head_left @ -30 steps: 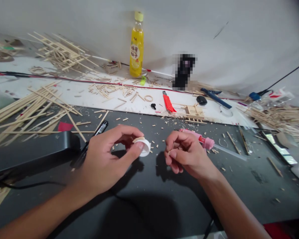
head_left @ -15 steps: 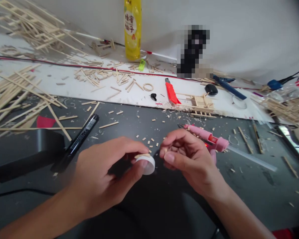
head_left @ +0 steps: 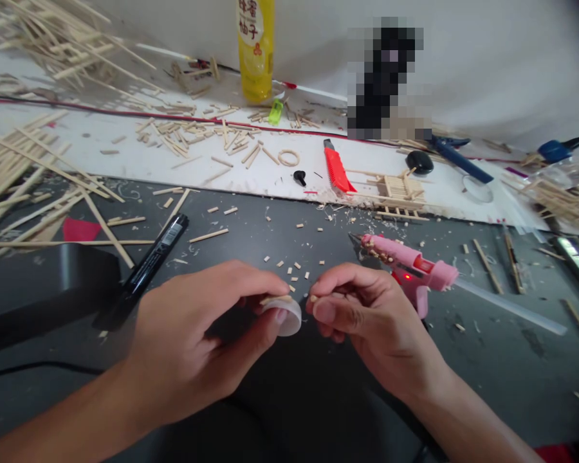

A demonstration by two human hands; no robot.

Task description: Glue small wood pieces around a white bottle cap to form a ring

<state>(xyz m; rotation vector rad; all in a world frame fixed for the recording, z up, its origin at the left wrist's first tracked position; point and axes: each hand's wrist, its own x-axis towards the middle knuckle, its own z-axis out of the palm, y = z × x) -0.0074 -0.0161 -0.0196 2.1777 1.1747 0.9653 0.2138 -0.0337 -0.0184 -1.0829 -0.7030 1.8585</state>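
Between the thumb and fingers of my left hand (head_left: 200,328) is a small white round cap (head_left: 289,319), tilted so that its rim faces right. Pale wood lies along its upper edge, partly covered by my fingers. Close to its right, my right hand (head_left: 367,315) is closed in a pinch on a tiny wood piece (head_left: 313,298), mostly hidden by the fingertips. Several short cut wood bits (head_left: 296,265) lie on the dark table just beyond both hands. Behind my right hand a pink glue gun (head_left: 415,263) rests with its red light on and a clear glue stick (head_left: 511,307) out the back.
A black marker (head_left: 149,263) and a black box-like object (head_left: 48,289) lie left. Wood sticks (head_left: 24,173) are heaped beyond them. On the white board stand a yellow bottle (head_left: 255,58), a red utility knife (head_left: 338,168), a small wooden model (head_left: 400,190) and blue-handled pliers (head_left: 463,161).
My right hand's fingers have drawn together into a tighter pinch around the tiny wood piece. The left hand still holds the cap nearly in place. The view has shifted slightly.
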